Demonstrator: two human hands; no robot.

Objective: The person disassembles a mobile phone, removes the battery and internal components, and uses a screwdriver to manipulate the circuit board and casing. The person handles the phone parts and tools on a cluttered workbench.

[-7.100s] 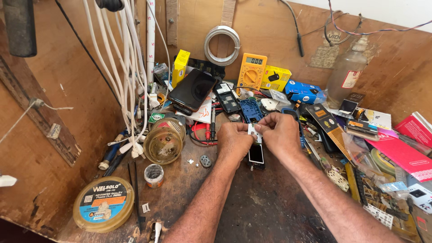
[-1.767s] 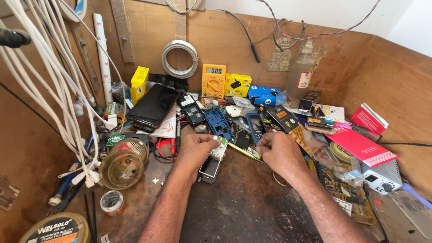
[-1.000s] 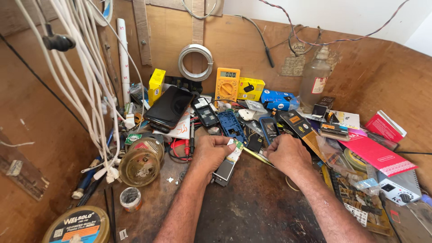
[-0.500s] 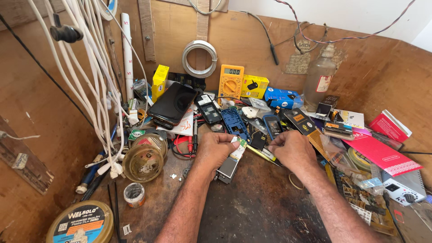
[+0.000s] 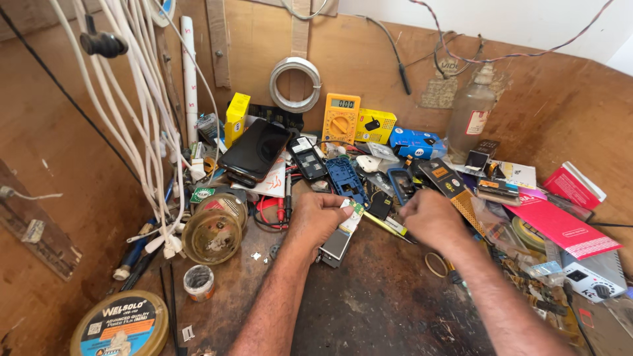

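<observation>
My left hand [image 5: 315, 221] pinches the upper end of a small opened phone [image 5: 336, 244], where a green circuit board [image 5: 355, 207] shows. The phone's lower end rests on the dark worn bench top [image 5: 369, 303]. To the right, my right hand [image 5: 428, 217] is curled into a loose fist and rests among the clutter, apart from the phone. A thin yellow-handled tool [image 5: 388, 225] lies between the hands, its far end running under the right fist. I cannot see anything inside that fist.
Behind the hands lie a blue phone frame [image 5: 344, 178], a black smartphone [image 5: 257, 148], a yellow multimeter [image 5: 341, 118] and a glass bottle [image 5: 469, 115]. White cables [image 5: 148, 132] hang at left over a round tin [image 5: 211, 231]. A solder spool [image 5: 125, 323] sits front left, a red booklet [image 5: 560, 224] at right.
Seven seconds ago both hands held the small phone; now only the left does, and the right has moved off to the right. The camera has shifted slightly.
</observation>
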